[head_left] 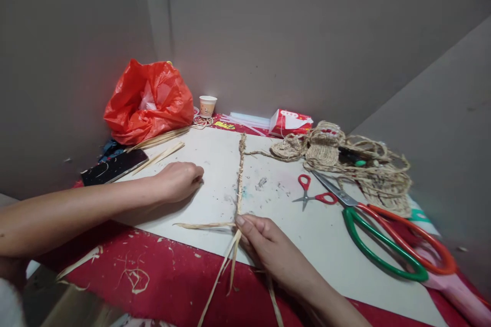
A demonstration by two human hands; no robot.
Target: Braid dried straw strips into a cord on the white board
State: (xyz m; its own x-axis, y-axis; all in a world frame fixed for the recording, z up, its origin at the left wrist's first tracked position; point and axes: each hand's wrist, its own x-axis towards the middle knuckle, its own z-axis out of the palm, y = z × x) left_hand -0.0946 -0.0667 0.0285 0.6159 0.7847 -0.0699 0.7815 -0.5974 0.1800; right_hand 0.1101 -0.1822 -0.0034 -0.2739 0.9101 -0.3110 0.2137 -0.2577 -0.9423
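A thin braided straw cord (241,173) stretches lengthwise over a white board (215,163). My right hand (264,240) pinches its near end between thumb and fingers. Loose flat straw strands (229,255) spread from that pinch, one out to the left and others down past the board's near edge. To the left of the cord, apart from it, my left hand (179,182) is closed in a fist low over the board. Its inner fingers are hidden, so anything inside cannot be seen.
Small red-handled scissors (306,195) and large shears (383,235) lie at the right, near coiled rope pieces (326,148). Behind stand a tissue pack (291,122), a paper cup (207,106) and a red plastic bag (149,102). A phone (115,167) and straw strips (163,156) lie left.
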